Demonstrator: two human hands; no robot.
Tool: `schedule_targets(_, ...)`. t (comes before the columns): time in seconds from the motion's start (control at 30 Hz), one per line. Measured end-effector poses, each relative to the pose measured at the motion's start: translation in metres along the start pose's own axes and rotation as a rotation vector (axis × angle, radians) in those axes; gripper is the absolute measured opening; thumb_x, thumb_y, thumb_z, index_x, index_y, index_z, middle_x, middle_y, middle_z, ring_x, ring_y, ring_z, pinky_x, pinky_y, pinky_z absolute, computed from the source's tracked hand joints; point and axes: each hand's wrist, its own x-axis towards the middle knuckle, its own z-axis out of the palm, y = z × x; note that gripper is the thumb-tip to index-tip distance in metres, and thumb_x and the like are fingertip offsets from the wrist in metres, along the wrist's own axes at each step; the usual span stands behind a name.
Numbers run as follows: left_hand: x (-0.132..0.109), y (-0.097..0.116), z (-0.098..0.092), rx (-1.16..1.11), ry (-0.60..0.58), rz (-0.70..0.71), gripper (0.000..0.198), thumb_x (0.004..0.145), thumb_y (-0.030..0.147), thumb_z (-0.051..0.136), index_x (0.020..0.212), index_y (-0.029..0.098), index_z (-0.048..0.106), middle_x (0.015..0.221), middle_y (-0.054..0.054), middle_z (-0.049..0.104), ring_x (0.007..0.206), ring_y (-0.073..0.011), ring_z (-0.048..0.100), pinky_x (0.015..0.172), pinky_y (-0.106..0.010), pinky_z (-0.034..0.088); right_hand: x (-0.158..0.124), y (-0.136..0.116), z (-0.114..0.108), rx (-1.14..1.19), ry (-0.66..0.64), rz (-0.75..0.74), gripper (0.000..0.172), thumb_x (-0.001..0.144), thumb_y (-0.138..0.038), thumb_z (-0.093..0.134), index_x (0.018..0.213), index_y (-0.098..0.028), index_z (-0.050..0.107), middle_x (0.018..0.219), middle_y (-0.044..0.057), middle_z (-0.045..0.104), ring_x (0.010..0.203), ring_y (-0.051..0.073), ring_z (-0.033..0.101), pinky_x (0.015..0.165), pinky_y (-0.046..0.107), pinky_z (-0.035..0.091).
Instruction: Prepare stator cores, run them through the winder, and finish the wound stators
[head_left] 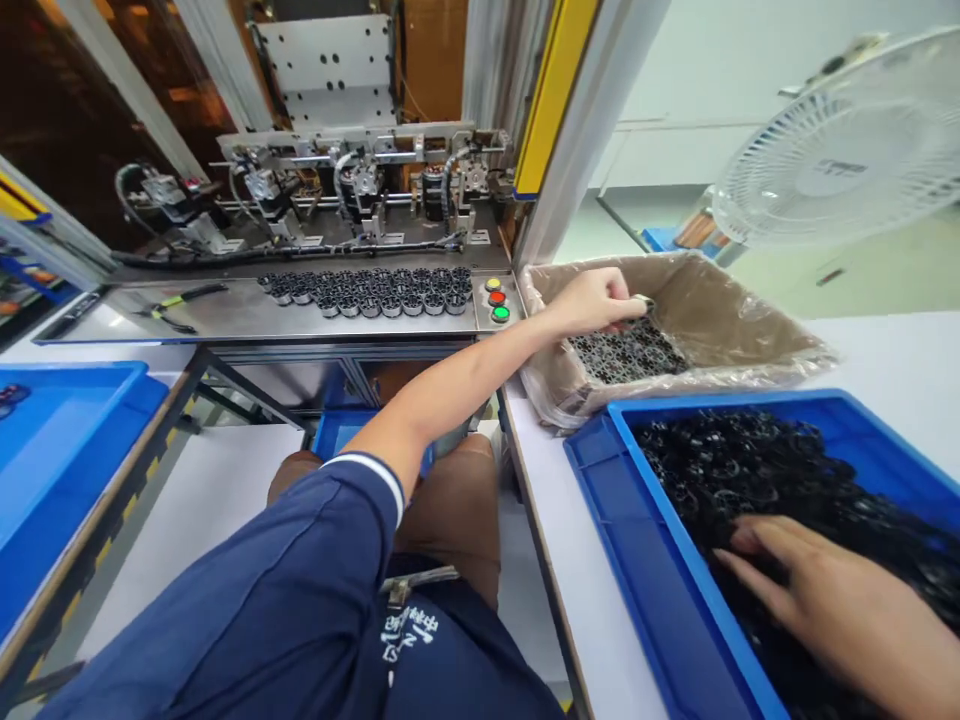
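My left hand (600, 302) reaches across over a plastic-lined cardboard box (720, 290). Its thumb and fingers are pinched together, with a small dark bit showing at the tips that I cannot make out. Beneath it, inside the box, lies a layer of small grey metal ring-like parts (630, 352). My right hand (817, 590) is down in a blue bin (660, 590) among a heap of black parts (720, 465). Thumb and forefinger there are apart, the tips close to the black parts; the hand is slightly blurred.
Rows of dark, metal-rimmed round parts (382, 292) stand on the machine's metal ledge, beside yellow, red and green buttons (498, 298). Behind them are machine fixtures (364, 185). A white fan (840, 150) stands at right; another blue tray (67, 430) is at left.
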Motion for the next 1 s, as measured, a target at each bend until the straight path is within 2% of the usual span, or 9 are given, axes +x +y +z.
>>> schedule_targets(0.07,-0.048,-0.002,0.000,-0.275,-0.022,0.080,0.023,0.083,0.022,0.068,0.101,0.010,0.060,0.078,-0.004,0.066,0.071,-0.0125,0.065,0.075,-0.031,0.055,0.003,-0.004,-0.004,0.013,0.016,-0.014,0.026,0.084,-0.042,0.049,0.074,-0.022,0.063,0.068,0.009,0.071,0.053,0.028,0.070,0.050,0.039,0.059)
schedule_targets(0.17,-0.121,-0.009,-0.003,-0.441,-0.021,0.217,0.059,0.059,0.020,0.088,0.114,0.018,0.065,0.091,0.000,0.067,0.079,-0.0107,0.064,0.078,-0.027,0.055,0.005,-0.014,-0.014,0.004,0.146,0.009,0.023,0.090,-0.038,0.055,0.091,-0.017,0.064,0.075,0.013,0.072,0.064,0.027,0.072,0.059,0.037,0.060)
schedule_targets(0.23,-0.155,-0.011,-0.005,-0.473,-0.049,0.259,0.055,0.059,0.022,0.091,0.110,0.021,0.072,0.097,-0.001,0.067,0.082,-0.0098,0.064,0.076,-0.024,0.054,0.006,-0.030,-0.023,-0.004,0.277,-0.016,0.024,0.091,-0.037,0.061,0.098,-0.014,0.065,0.079,0.013,0.072,0.068,0.025,0.071,0.064,0.036,0.060)
schedule_targets(0.33,-0.185,-0.006,-0.002,-0.491,-0.062,0.293,0.043,0.060,0.023,0.092,0.101,0.024,0.078,0.101,-0.002,0.068,0.085,-0.0099,0.064,0.075,-0.021,0.055,0.006,-0.071,-0.037,0.092,0.430,-0.116,0.023,0.090,-0.030,0.069,0.107,-0.016,0.065,0.092,0.012,0.073,0.076,0.022,0.070,0.072,0.035,0.060)
schedule_targets(0.43,-0.201,0.002,0.005,-0.524,-0.124,0.260,0.049,0.059,0.022,0.093,0.106,0.025,0.078,0.111,-0.004,0.070,0.090,-0.0129,0.066,0.077,-0.024,0.059,0.003,-0.114,-0.044,0.226,0.520,-0.214,0.025,0.089,-0.025,0.071,0.113,-0.024,0.065,0.105,0.009,0.071,0.084,0.021,0.069,0.073,0.038,0.061)
schedule_targets(0.53,-0.213,0.008,0.012,-0.573,-0.227,0.226,0.048,0.066,0.020,0.089,0.112,0.027,0.076,0.114,-0.005,0.074,0.093,-0.0146,0.070,0.081,-0.027,0.062,-0.004,-0.137,-0.040,0.281,0.626,-0.288,0.033,0.086,-0.019,0.073,0.117,-0.026,0.064,0.103,0.009,0.070,0.089,0.022,0.069,0.072,0.039,0.061)
schedule_targets(0.67,-0.225,0.009,0.022,-0.597,-0.242,0.197,0.053,0.066,0.017,0.089,0.116,0.024,0.074,0.112,-0.006,0.077,0.089,-0.0156,0.073,0.079,-0.028,0.064,-0.012,-0.140,-0.032,0.333,0.683,-0.344,0.041,0.083,-0.017,0.077,0.120,-0.024,0.061,0.100,0.008,0.070,0.090,0.022,0.069,0.073,0.039,0.061)
schedule_targets(0.83,-0.229,0.010,0.037,-0.682,-0.254,0.171,0.047,0.064,0.016,0.090,0.108,0.021,0.076,0.101,-0.004,0.078,0.083,-0.0137,0.074,0.078,-0.025,0.065,-0.013,-0.137,-0.029,0.344,0.664,-0.437,0.038,0.083,-0.018,0.077,0.116,-0.021,0.059,0.099,0.010,0.070,0.092,0.023,0.069,0.074,0.039,0.062)
schedule_targets(1.0,-0.227,0.010,0.046,-0.736,-0.254,0.172,0.047,0.064,0.014,0.090,0.107,0.022,0.076,0.095,-0.001,0.078,0.083,-0.0123,0.074,0.078,-0.023,0.064,-0.013,-0.136,-0.028,0.328,0.660,-0.429,0.036,0.084,-0.016,0.075,0.116,-0.021,0.059,0.100,0.009,0.069,0.094,0.023,0.069,0.076,0.040,0.062)
